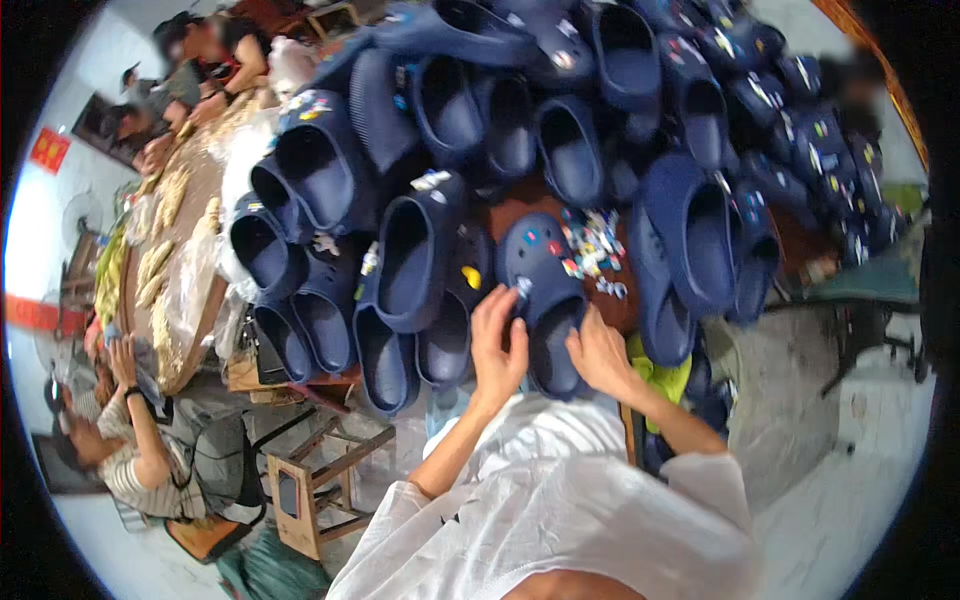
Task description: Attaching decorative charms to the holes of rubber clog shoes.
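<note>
Before the heap of navy clogs [560, 140], left hand [497, 345] pinches a small charm [523, 287] on one clog [545, 290]; right hand [598, 352] grips its heel.

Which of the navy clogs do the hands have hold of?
The clog nearest the person, toe dotted with small charms: left hand and right hand grip its sides.

Navy clog [548, 300]: matt moulded foam-plastic (charms [592, 250] glossy); stool [318, 480] bare wood; sleeves [560, 500] white cloth.
</note>
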The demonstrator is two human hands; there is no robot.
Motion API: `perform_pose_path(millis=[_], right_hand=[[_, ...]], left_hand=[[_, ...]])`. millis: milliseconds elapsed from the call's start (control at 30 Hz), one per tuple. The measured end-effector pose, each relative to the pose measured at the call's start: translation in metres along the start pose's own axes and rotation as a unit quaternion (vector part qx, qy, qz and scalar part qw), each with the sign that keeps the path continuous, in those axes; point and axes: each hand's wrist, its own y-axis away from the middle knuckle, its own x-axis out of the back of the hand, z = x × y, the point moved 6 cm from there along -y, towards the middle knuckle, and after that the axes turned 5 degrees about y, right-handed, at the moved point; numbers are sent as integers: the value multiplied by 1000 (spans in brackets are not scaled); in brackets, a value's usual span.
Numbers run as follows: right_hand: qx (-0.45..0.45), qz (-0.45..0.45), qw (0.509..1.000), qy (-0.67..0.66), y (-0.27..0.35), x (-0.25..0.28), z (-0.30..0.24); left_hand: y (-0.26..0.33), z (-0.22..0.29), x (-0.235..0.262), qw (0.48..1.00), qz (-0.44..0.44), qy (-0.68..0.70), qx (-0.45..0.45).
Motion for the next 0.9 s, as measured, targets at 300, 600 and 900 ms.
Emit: perform_pose_path(millis=[300, 600, 900], right_hand=[[48, -53, 997, -10, -11, 46, 2], [-30, -39, 998, -36, -75, 52, -5], [-21, -119, 991, -55, -104, 27, 27]], left_hand=[[-18, -12, -13, 995, -76, -62, -5], [-31, -6, -9, 990, -84, -109, -34], [-40, -28, -16, 978, -137, -111, 112]])
